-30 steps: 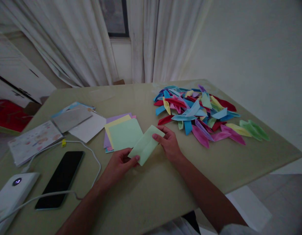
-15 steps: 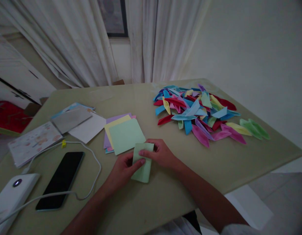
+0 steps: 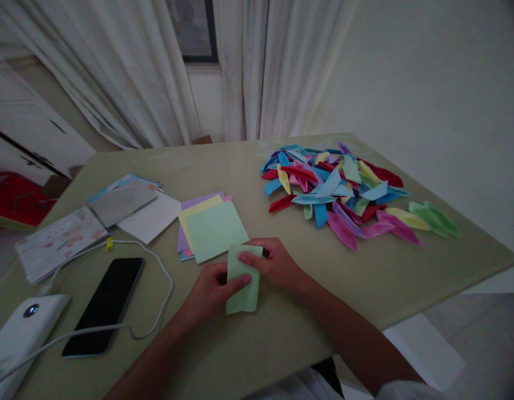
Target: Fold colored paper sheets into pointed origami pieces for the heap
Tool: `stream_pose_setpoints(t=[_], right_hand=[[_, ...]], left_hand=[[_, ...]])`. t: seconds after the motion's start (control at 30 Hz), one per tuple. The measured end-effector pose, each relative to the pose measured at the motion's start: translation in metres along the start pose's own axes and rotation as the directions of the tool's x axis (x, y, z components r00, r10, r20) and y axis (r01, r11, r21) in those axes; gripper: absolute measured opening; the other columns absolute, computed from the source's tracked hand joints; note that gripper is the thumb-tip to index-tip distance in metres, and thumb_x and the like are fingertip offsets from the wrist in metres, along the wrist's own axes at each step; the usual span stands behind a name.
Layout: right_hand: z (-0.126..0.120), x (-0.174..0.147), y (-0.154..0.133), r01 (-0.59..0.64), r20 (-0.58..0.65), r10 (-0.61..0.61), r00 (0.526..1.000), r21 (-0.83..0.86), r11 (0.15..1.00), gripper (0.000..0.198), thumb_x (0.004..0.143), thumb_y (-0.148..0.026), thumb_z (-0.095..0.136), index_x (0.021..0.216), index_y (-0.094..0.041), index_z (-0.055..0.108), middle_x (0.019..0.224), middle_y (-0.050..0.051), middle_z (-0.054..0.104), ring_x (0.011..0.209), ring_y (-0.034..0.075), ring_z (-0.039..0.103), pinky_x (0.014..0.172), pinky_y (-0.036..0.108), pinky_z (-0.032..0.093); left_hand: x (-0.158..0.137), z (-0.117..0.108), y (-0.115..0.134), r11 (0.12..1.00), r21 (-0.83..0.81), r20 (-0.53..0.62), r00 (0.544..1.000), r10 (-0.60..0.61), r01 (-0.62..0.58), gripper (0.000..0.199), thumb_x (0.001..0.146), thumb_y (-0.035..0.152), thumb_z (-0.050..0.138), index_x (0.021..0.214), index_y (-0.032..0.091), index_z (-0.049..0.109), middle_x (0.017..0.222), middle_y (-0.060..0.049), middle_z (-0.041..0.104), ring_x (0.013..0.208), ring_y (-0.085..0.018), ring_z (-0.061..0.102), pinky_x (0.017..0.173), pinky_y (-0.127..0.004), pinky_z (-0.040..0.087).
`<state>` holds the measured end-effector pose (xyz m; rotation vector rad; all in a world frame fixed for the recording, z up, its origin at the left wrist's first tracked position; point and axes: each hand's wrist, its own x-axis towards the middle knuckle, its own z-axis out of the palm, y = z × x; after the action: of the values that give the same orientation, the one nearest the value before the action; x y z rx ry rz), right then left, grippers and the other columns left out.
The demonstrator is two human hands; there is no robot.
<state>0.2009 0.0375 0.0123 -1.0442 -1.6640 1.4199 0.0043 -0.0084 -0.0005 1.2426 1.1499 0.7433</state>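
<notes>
Black phone (image 3: 109,303) lies left of the left grip (image 3: 210,291), stacked sheets (image 3: 215,230) just beyond that grip. Left grip pinches green paper (image 3: 245,301); right grip (image 3: 277,264) clamps its upper right. Heap of colored pieces (image 3: 332,183) lies beyond, rightward.

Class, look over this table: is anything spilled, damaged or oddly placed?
Nothing looks spilled, and no tear shows on the held green paper. Oddest is the white cable, looped loosely across one end of the phone. The paper stack is also askew, its edges uneven.
</notes>
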Motion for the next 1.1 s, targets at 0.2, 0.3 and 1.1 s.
stream_pose_setpoints(t=[0.2, 0.3, 1.1], right_hand=[[0.001, 0.002, 0.002, -0.033, 0.073, 0.02, 0.997, 0.184, 0.982, 0.038, 0.085, -0.053, 0.079, 0.087, -0.015, 0.073, 0.077, 0.001, 0.064, 0.069, 0.014, 0.055, 0.062, 0.025, 0.044], [-0.005, 0.005, 0.001, -0.074, 0.137, 0.05, 0.989, 0.175, 0.982, 0.04, 0.08, -0.054, 0.083, 0.086, -0.015, 0.075, 0.074, 0.0, 0.063, 0.067, 0.014, 0.054, 0.061, 0.024, 0.043], [-0.006, 0.005, 0.003, -0.11, 0.05, 0.102, 0.993, 0.19, 0.976, 0.04, 0.074, -0.048, 0.088, 0.071, -0.016, 0.065, 0.065, -0.004, 0.056, 0.06, 0.01, 0.047, 0.056, 0.023, 0.036]], left_hand=[[-0.001, 0.0, 0.004, 0.999, -0.033, -0.092, 0.996, -0.002, -0.001, 0.034, 0.079, 0.049, 0.084, 0.087, 0.017, 0.085, 0.082, -0.008, 0.082, 0.07, -0.024, 0.073, 0.065, -0.032, 0.058], [-0.001, -0.002, 0.008, 0.992, -0.128, -0.223, 0.974, -0.031, 0.002, 0.041, 0.076, 0.052, 0.086, 0.095, 0.015, 0.085, 0.092, -0.011, 0.084, 0.078, -0.028, 0.077, 0.072, -0.037, 0.063], [0.0, -0.006, 0.006, 0.978, -0.2, -0.243, 0.965, -0.1, 0.051, 0.047, 0.07, 0.053, 0.091, 0.096, 0.014, 0.084, 0.095, -0.014, 0.084, 0.073, -0.026, 0.076, 0.063, -0.033, 0.06]])
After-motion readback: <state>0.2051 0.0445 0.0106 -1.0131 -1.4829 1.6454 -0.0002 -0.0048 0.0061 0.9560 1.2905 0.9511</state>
